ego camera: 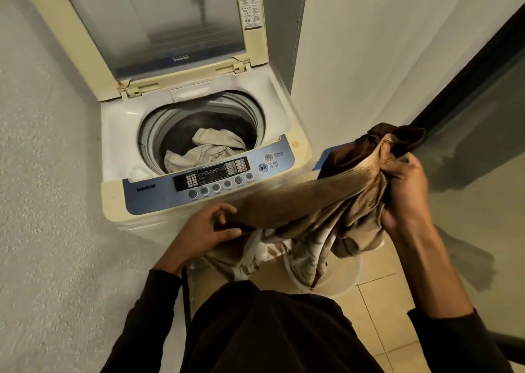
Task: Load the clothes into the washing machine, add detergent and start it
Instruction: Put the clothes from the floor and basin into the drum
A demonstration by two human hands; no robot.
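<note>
You are partway through loading: pale clothes point(204, 151) already lie in the washing machine point(196, 122), its lid up. Your right hand point(403, 191) bunches a brown garment point(306, 210) in curled fingers; your left hand point(207, 228) pinches its lower edge, just short of the drum. Detergent and start remain undone, as far as you can judge.

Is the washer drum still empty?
No, a pale beige garment already lies inside the drum under the raised lid.
</note>
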